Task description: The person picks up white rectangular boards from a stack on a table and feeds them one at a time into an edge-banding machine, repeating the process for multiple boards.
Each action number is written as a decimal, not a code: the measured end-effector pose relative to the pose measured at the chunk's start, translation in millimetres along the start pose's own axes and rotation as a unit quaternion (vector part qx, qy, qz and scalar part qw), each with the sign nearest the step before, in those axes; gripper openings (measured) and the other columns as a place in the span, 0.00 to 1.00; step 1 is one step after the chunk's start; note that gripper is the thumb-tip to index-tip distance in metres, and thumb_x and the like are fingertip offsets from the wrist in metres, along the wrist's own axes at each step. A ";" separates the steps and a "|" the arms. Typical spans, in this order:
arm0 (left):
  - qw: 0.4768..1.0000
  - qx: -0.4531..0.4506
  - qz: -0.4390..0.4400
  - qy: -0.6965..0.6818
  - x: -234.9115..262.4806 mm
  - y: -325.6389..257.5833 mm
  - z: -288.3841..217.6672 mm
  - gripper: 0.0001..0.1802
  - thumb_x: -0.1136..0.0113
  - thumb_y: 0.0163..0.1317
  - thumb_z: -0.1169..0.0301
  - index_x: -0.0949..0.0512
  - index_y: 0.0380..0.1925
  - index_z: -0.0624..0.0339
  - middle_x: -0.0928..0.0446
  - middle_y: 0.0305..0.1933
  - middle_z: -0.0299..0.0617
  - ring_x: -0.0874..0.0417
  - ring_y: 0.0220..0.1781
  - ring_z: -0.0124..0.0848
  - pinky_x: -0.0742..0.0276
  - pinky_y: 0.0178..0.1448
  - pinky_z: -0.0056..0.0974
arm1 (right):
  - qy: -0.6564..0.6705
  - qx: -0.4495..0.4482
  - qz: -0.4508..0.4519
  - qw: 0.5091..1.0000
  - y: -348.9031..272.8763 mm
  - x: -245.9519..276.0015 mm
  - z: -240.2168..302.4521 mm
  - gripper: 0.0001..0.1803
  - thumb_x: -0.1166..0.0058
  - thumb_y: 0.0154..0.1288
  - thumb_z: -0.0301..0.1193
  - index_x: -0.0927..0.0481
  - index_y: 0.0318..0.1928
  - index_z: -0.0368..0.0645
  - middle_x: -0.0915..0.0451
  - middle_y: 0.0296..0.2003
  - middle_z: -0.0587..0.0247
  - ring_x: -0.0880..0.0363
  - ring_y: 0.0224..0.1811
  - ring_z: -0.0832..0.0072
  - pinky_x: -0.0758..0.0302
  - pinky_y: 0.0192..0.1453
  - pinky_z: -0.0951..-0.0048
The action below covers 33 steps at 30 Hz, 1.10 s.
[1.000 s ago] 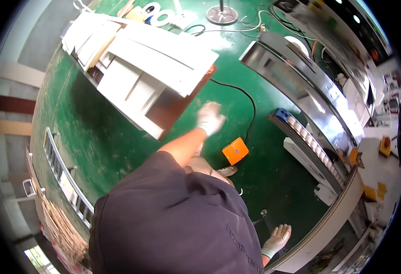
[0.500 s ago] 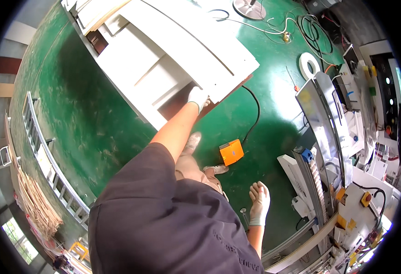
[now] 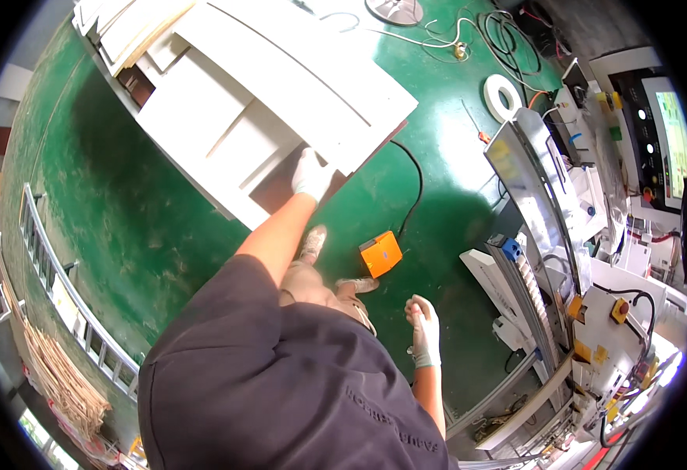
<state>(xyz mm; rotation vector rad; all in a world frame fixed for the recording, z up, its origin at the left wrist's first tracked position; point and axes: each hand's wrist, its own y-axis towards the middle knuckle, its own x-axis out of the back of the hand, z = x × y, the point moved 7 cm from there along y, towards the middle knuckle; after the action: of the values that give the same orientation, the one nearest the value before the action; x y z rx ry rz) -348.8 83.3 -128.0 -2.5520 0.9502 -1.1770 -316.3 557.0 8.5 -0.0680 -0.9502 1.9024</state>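
My left hand (image 3: pixel 312 175), in a pale glove with bare fingertips, is at the near edge of a long white panel (image 3: pixel 281 78). Its fingers appear closed on that edge, though part of the grip is hidden. The panel lies on top of a stack of white boards (image 3: pixel 196 102) with recessed parts. Away from the stack, my right hand (image 3: pixel 425 333) hangs low over the green floor in a similar glove. Its fingers are curled together; whether anything small is inside cannot be seen.
An orange foot pedal (image 3: pixel 381 254) with a black cable lies by my shoes. Machinery with a metal guard (image 3: pixel 527 172) stands at right. A white tape roll (image 3: pixel 501 98) and coiled cables (image 3: pixel 508 39) are beyond. At left are a ladder (image 3: pixel 85 305) and thin wooden strips (image 3: pixel 61 380).
The view has shifted, so the scene sits further left. My left hand has turned slightly at the panel's edge. The right hand's fingers have curled tighter.
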 end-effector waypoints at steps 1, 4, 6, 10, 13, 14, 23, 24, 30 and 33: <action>1.000 -0.008 0.004 -0.012 2.0 1.7 7.2 0.32 0.29 0.58 0.56 0.28 0.53 0.67 0.18 0.51 0.55 0.16 0.54 0.46 0.20 0.58 0.45 | 0.011 -0.007 -0.006 1.000 -6.5 3.6 -8.8 0.22 0.46 0.77 0.40 0.23 0.61 0.37 0.17 0.50 0.59 0.18 0.50 0.74 0.22 0.57 0.73; 0.991 0.018 0.053 -0.122 -2.4 13.6 32.5 0.26 0.32 0.61 0.60 0.27 0.51 0.66 0.18 0.47 0.52 0.16 0.48 0.43 0.19 0.51 0.43 | 0.125 -0.083 -0.070 0.986 -27.8 16.9 -42.5 0.22 0.46 0.77 0.40 0.23 0.62 0.39 0.16 0.51 0.59 0.16 0.51 0.73 0.21 0.56 0.72; 0.964 0.070 0.101 -0.237 -12.0 24.9 49.2 0.22 0.34 0.63 0.63 0.26 0.49 0.65 0.19 0.44 0.50 0.17 0.43 0.41 0.19 0.47 0.42 | 0.210 -0.088 -0.096 0.969 -32.1 23.1 -68.2 0.22 0.45 0.76 0.42 0.23 0.61 0.42 0.16 0.52 0.59 0.16 0.51 0.71 0.20 0.55 0.70; 0.861 0.166 0.184 -0.444 -26.0 53.1 74.2 0.14 0.37 0.66 0.68 0.25 0.46 0.64 0.19 0.39 0.45 0.17 0.35 0.37 0.18 0.38 0.40 | 0.262 -0.109 -0.079 0.956 -3.8 9.1 -76.6 0.24 0.45 0.75 0.46 0.23 0.62 0.43 0.16 0.54 0.59 0.16 0.53 0.70 0.21 0.57 0.69; 0.831 0.188 0.202 -0.483 -28.3 34.0 82.5 0.11 0.40 0.69 0.70 0.23 0.46 0.64 0.19 0.36 0.43 0.17 0.32 0.36 0.17 0.33 0.39 | 0.248 -0.099 -0.034 0.963 28.3 -22.9 -29.5 0.27 0.44 0.74 0.47 0.25 0.63 0.41 0.16 0.53 0.57 0.16 0.53 0.70 0.21 0.57 0.67; 0.843 0.178 0.196 -0.468 -28.1 19.8 70.6 0.12 0.41 0.69 0.70 0.23 0.47 0.65 0.19 0.36 0.42 0.16 0.32 0.36 0.17 0.34 0.39 | 0.275 -0.086 0.004 0.958 45.4 -39.2 -24.6 0.28 0.44 0.74 0.46 0.27 0.65 0.40 0.18 0.55 0.55 0.17 0.56 0.67 0.21 0.59 0.66; 0.741 0.232 0.382 -0.501 -54.3 -207.4 89.3 0.18 0.42 0.73 0.66 0.22 0.57 0.66 0.20 0.54 0.46 0.23 0.57 0.36 0.27 0.64 0.39 | 0.398 -0.109 0.000 0.911 145.1 -157.2 -63.4 0.34 0.43 0.73 0.48 0.33 0.71 0.42 0.27 0.64 0.56 0.28 0.66 0.60 0.29 0.68 0.54; 0.681 0.275 0.393 -0.553 -57.0 -212.6 106.5 0.17 0.44 0.74 0.67 0.22 0.57 0.66 0.21 0.55 0.46 0.23 0.58 0.36 0.27 0.65 0.38 | 0.394 -0.108 -0.025 0.912 143.1 -148.0 -84.1 0.31 0.42 0.74 0.47 0.29 0.68 0.44 0.23 0.61 0.59 0.25 0.63 0.62 0.28 0.67 0.54; 0.665 0.297 0.210 -0.652 28.3 -88.6 99.7 0.26 0.51 0.73 0.54 0.28 0.64 0.59 0.28 0.64 0.45 0.30 0.66 0.40 0.36 0.72 0.45 | 0.398 -0.125 -0.219 0.882 55.6 -49.0 -150.5 0.22 0.40 0.71 0.50 0.22 0.50 0.45 0.23 0.39 0.68 0.25 0.40 0.72 0.26 0.45 0.66; 0.695 0.283 0.160 -0.641 59.2 -72.9 70.9 0.31 0.54 0.73 0.48 0.31 0.67 0.56 0.31 0.69 0.44 0.34 0.70 0.42 0.41 0.75 0.48 | 0.332 -0.106 -0.330 0.877 -4.0 -5.2 -134.1 0.21 0.41 0.72 0.50 0.20 0.41 0.43 0.27 0.27 0.74 0.31 0.27 0.80 0.34 0.31 0.73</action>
<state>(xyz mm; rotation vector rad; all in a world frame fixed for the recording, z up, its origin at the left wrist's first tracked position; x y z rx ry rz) -233.3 96.5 -109.6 -1.8137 0.4492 0.4641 -253.8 632.0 -83.7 -0.4425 -0.5840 1.0138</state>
